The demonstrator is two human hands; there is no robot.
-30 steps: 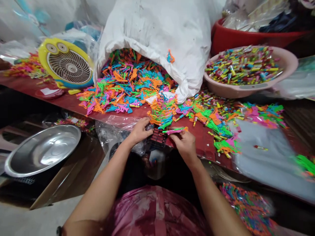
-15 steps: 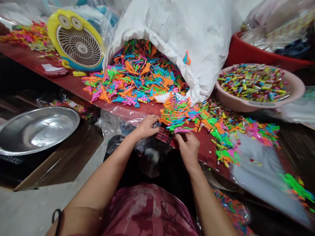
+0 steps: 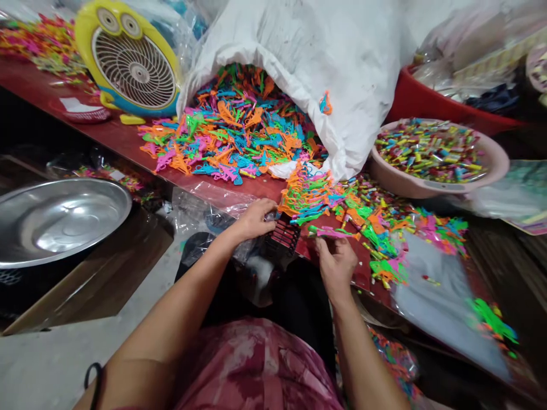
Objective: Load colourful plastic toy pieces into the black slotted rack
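My left hand (image 3: 257,219) is at the left end of a black slotted rack (image 3: 285,236), its thumb and fingers closed about the rack's corner. My right hand (image 3: 338,263) pinches a pink toy gun (image 3: 332,232) with green and orange ends, held just right of the rack. Right behind the rack, a stack of toy guns (image 3: 305,193) in orange, green, pink and blue lies side by side. A large heap of loose toy guns (image 3: 243,125) spills from the mouth of a white sack (image 3: 316,51).
A yellow fan (image 3: 137,68) stands at the back left, above a steel basin (image 3: 64,222). On the right, a pink basin (image 3: 436,191) holds many small coloured pieces. Loose toys and a clear plastic sheet (image 3: 444,302) lie along the red table's right side.
My right hand has moved slightly right and toward me, and the pink toy gun in it is now apart from the stack. My left hand has stayed at the rack.
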